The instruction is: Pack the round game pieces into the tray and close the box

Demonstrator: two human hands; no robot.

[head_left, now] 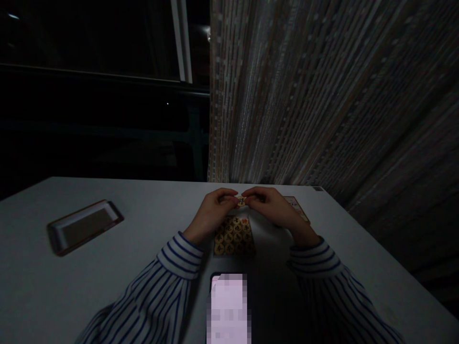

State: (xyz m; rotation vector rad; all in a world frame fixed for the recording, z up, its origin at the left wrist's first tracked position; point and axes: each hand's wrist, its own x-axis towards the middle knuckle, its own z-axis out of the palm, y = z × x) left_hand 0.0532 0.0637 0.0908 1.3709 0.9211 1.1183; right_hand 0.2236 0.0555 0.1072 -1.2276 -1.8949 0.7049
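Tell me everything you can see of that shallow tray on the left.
The tray is a shallow rectangle with rounded corners, reddish-brown rim, pale inner walls and a brownish base. It lies slantwise, seemingly open side up, on the white table; nothing else touches it and nothing shows inside. In this dim light, its material is unclear.

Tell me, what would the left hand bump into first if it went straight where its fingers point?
First the left hand would meet the round piece at its fingertips. Just past it is the right hand, so that would probably come next. It's dim, so exact depth is hard to tell.
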